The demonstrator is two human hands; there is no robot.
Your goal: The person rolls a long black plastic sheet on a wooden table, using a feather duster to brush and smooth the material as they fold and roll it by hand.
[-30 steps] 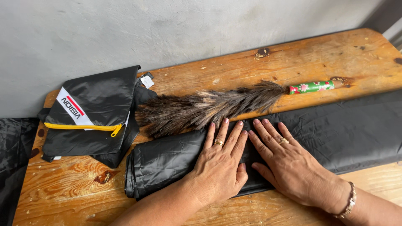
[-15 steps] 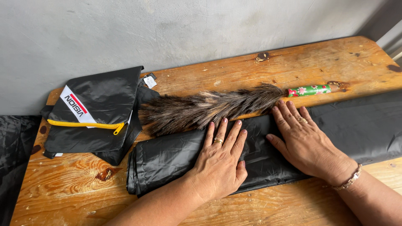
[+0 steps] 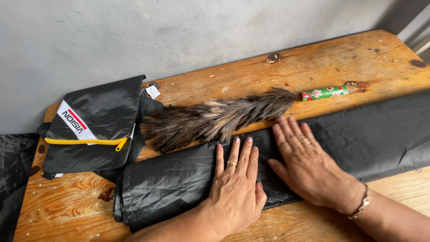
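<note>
1. Black fabric roll (image 3: 277, 163): long folded strip of thin dark cloth on the wooden table (image 3: 313, 67), lying along the near half, just in front of the feather duster (image 3: 224, 118).
2. Long axis runs L–R across the table, climbing a bit toward the far right; rolled/bunched end points near-left, the flatter stretch runs off the right edge of view.
3. Left hand (image 3: 235, 188): flat on the roll's middle, palm down, fingers spread & pressed onto the cloth. No pinch, nothing held.
4. Right hand (image 3: 309, 168): flat just beside it to the right, fingers together-ish, tips near the cloth's far edge, almost at the duster feathers. Also pressing, not gripping.
5. Step in hand, as I read it: smoothing/flattening the fold w/ both palms.
6. Next move prob. needs even pressure along the length so the slick cloth doesn't slide or unroll.
7. Outward: black zip pouch (image 3: 96, 130) w/ yellow zipper at far left; grey wall behind.
</note>
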